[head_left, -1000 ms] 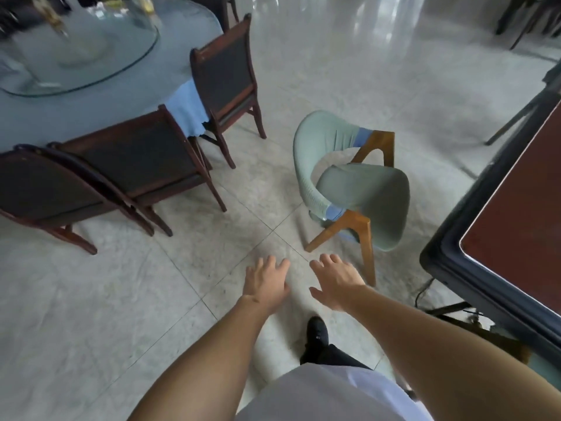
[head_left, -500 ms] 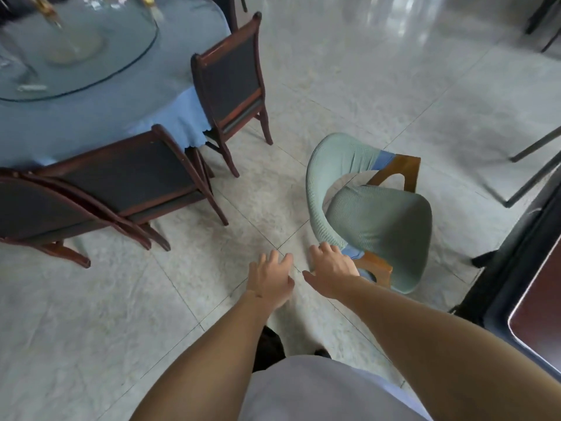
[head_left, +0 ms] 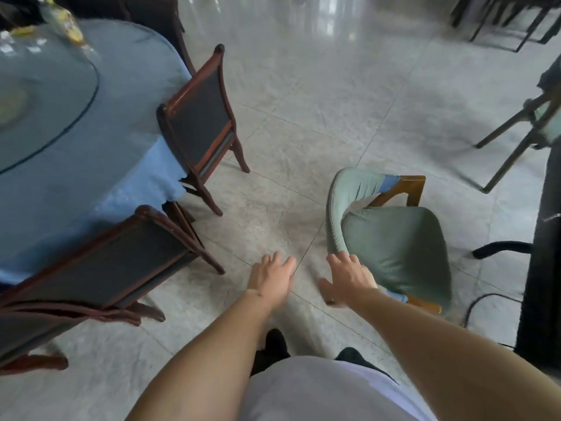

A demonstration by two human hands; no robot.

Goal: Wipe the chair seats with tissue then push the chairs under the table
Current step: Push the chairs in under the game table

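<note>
Beside the green chair point(head_left: 391, 241), you are laying your flat, empty right hand point(head_left: 347, 278) on its backrest to steer it; your left hand point(head_left: 271, 279) is hovering spread, holding nothing.

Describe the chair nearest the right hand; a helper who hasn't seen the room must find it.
Right of the round blue-clothed table, out on the tiled floor, stands the green chair. Unlike the dark chairs at the table, it has pale green fabric, a curved back and light wooden legs.
</note>
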